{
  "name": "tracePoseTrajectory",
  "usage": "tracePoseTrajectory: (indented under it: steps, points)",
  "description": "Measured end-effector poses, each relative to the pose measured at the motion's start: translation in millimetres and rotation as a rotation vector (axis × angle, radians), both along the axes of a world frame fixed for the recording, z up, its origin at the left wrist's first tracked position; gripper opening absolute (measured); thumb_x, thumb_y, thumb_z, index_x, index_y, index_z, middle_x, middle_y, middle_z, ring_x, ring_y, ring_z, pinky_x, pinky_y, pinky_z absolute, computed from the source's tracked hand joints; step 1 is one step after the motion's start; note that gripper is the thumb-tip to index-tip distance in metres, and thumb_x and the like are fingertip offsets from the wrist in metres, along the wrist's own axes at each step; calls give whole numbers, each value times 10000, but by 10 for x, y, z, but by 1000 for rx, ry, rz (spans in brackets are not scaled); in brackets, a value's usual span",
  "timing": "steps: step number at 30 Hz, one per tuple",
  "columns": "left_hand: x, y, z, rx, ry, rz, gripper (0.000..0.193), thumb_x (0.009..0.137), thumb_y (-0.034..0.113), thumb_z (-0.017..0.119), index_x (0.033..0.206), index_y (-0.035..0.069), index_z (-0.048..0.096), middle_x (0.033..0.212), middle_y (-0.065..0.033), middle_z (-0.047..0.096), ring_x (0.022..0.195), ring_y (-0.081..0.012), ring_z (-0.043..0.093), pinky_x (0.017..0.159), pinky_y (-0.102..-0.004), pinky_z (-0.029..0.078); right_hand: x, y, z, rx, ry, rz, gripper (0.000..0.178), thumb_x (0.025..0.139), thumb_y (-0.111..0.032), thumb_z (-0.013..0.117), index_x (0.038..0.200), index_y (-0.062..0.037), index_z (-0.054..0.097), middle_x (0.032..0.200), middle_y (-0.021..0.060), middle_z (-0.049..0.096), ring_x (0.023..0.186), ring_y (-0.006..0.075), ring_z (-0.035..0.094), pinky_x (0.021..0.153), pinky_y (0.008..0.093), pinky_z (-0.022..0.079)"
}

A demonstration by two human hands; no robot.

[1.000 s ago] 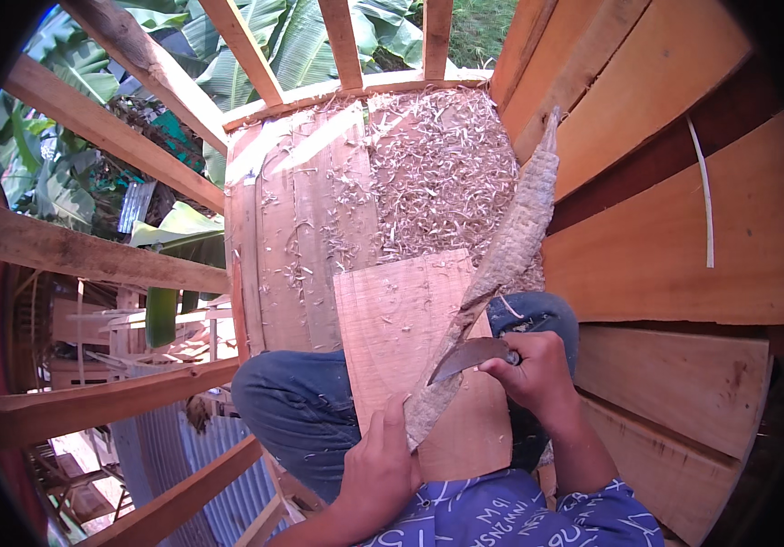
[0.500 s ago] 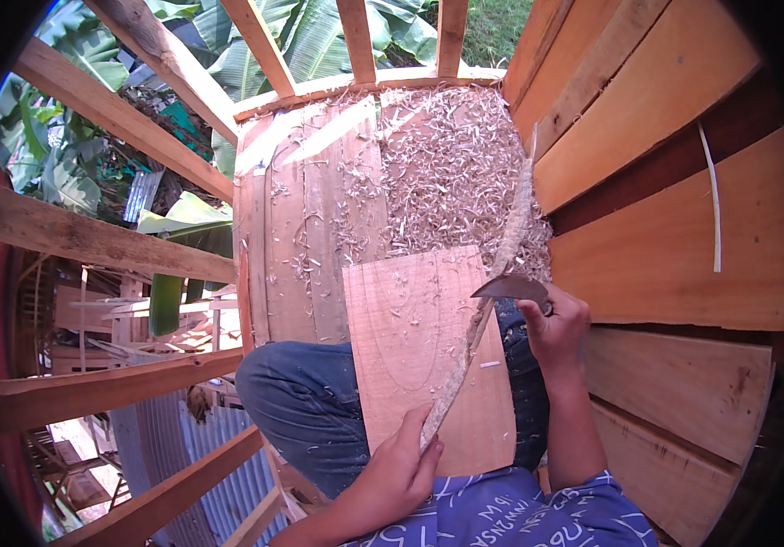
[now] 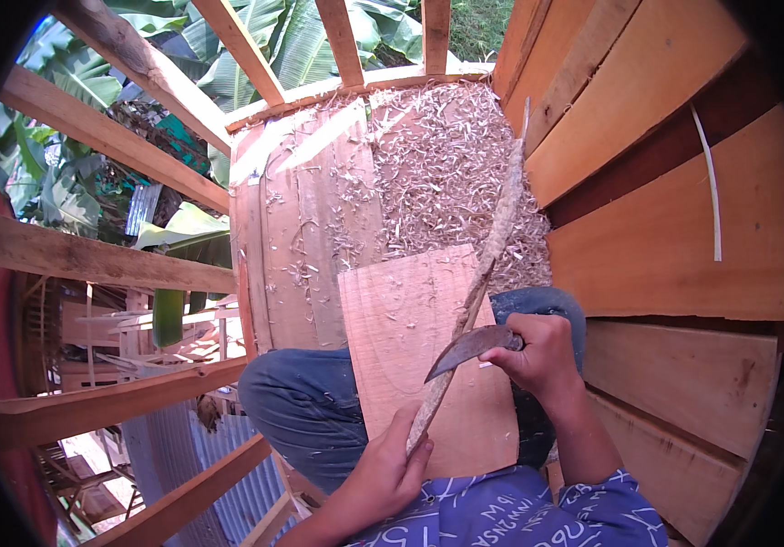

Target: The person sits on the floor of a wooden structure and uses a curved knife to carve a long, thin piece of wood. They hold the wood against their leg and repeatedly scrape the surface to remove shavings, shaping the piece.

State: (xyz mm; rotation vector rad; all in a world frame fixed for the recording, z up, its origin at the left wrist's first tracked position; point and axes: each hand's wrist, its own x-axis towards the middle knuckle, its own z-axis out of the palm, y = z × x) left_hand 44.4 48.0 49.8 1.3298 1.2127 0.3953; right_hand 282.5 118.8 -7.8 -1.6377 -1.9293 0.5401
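Note:
My left hand point(image 3: 388, 468) is closed round the near end of a long, rough, slightly bent stick point(image 3: 498, 232). The stick slants up and away to the right, over a flat wooden board point(image 3: 383, 319) resting across my lap. In my right hand point(image 3: 542, 357) is a short knife with a broad, dark, curved blade point(image 3: 469, 348), its handle mostly hidden by my fingers. The blade lies across the stick a short way beyond my left hand, its tip pointing left. A few shavings are scattered on the board.
Curly wood shavings point(image 3: 451, 173) cover much of the plank floor point(image 3: 310, 228) ahead. Slatted wooden rails point(image 3: 91, 255) run along the left and far sides. Wide plank walling point(image 3: 674, 255) stands close on the right, with a pale thin strip point(image 3: 710, 182) against it. My bent knees flank the board.
My right hand has brought the knife down and to the left along the stick, nearer my left hand. The stick's far end has shifted slightly left and up, and my right knee shows more.

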Motion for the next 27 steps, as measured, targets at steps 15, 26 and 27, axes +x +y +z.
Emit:
tracePoseTrajectory:
  steps: [15,26,27]
  points:
    - [-93,-25,-14,-363,-245,35,393,973,77,485,1342,-3,374,841,3,479,652,-54,466,572,-234,404,108,15,-99,-49,87,-205,712,776,-688,610,549,-21,504,500,166,492,496,382,536,458,439,395]
    - [71,-32,60,165,148,3,385,916,-3,525,1283,-20,410,775,-123,573,671,-206,607,626,-334,476,-25,-10,12,56,-26,-68,715,638,-745,673,519,-59,514,462,91,479,421,271,532,434,363,412]
    - [89,-48,62,150,129,5,383,918,-1,523,1283,-20,409,776,-119,574,667,-197,604,620,-330,474,-18,2,5,82,-33,-82,720,635,-750,672,512,-63,498,456,87,466,413,266,519,429,363,405]
